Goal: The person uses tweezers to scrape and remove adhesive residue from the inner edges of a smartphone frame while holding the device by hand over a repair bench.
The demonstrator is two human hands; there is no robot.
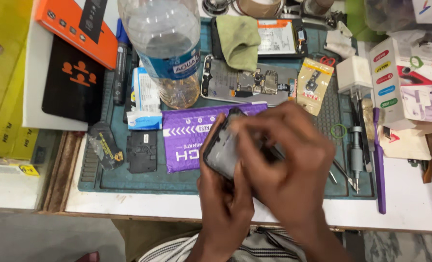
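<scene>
So both hands are on a dark, glossy flat phone body with rounded corners [224, 150], held up just above the teal rubbery work mat [128, 182] near its front edge. The left hand [223, 204] cups it from below with fingers curled shut around the lower edge, and the right hand [286, 165] comes over the top with fingers bent and pinched onto its right side. That hand is motion-blurred, so I can't tell exactly which fingertips are touching. The phone's long axis runs tilted, top end pointing up and slightly right toward the back of the mat.

Right behind it lies a shiny purple padded pouch with white lettering [196, 136], flat on the mat. Behind that is an opened phone with bare circuit boards [247, 82], with a soft olive-green cloth [239, 41] draped over its far edge. A clear plastic water bottle with a blue label [170, 53] stands at back left, a small yellow parts packet [314, 86] at right, and an orange box [77, 29] far left
</scene>
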